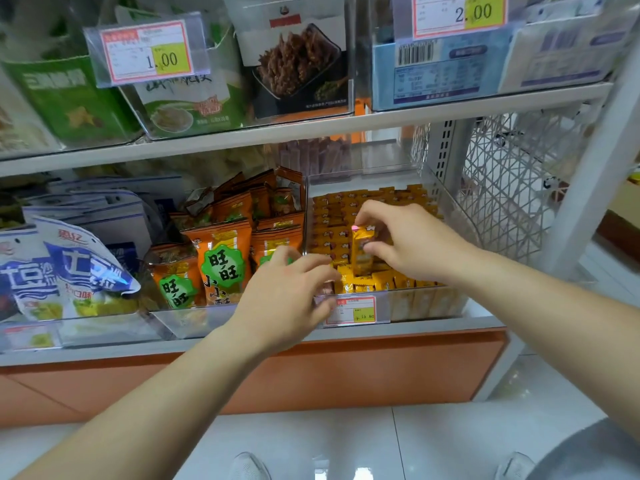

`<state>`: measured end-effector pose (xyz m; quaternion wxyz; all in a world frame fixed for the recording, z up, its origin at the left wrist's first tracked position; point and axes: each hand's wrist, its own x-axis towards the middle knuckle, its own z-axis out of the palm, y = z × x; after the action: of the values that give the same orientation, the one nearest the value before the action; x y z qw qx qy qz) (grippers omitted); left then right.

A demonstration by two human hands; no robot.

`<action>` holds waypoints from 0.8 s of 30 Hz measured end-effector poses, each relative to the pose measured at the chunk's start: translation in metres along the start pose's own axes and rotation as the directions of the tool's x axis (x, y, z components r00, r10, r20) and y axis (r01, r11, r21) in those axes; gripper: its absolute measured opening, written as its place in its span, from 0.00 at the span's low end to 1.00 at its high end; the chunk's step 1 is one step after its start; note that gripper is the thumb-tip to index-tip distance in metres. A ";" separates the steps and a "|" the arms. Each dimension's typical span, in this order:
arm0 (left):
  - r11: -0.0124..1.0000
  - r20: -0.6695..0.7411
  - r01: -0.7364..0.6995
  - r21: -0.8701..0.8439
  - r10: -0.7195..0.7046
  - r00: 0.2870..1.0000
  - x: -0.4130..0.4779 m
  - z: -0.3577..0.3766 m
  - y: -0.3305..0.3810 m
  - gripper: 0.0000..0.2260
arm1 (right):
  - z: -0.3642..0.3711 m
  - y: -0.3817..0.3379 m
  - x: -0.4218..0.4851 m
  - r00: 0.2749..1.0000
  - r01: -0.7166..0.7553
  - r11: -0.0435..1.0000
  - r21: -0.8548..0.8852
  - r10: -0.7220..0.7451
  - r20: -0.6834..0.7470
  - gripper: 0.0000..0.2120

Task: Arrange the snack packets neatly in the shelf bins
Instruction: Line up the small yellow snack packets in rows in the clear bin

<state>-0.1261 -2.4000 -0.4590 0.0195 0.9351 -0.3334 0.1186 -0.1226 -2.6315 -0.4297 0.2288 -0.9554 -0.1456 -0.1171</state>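
Small yellow foil snack packets (341,233) fill the clear plastic bin (450,216) on the lower shelf in tight rows. The right hand (412,242) pinches 1 upright yellow packet (363,252) just above them. The left hand (287,296), fingers spread and fairly straight, rests on the bin's front left corner, partly covering its white price tag (356,311). Orange packets with green labels (221,258) crowd the neighbouring bin. The front rows blur behind the bin wall.
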 end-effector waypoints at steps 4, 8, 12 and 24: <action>1.000 0.165 0.018 -0.017 -0.015 0.986 0.000 0.008 0.003 0.25 | -0.010 -0.003 0.006 0.999 -0.018 0.998 -0.060 0.015 -0.047 0.13; 0.994 0.194 0.013 -0.105 0.008 0.981 -0.001 0.009 -0.002 0.25 | -0.011 -0.008 0.008 0.998 0.041 0.988 -0.151 -0.048 -0.045 0.14; 0.995 0.264 -0.013 -0.099 0.039 0.964 0.000 0.012 0.000 0.25 | -0.006 -0.011 0.011 0.999 0.025 0.989 -0.144 -0.032 -0.041 0.15; 0.999 0.196 -0.036 -0.005 0.036 0.980 -0.005 0.008 -0.005 0.28 | 0.003 0.002 0.010 0.976 0.033 0.960 -0.279 0.029 0.217 0.14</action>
<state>-0.1247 -2.3937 -0.4681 -0.0147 0.9361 -0.3505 0.0261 -0.1121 -2.6293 -0.4298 0.0733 -0.9851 -0.1528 -0.0307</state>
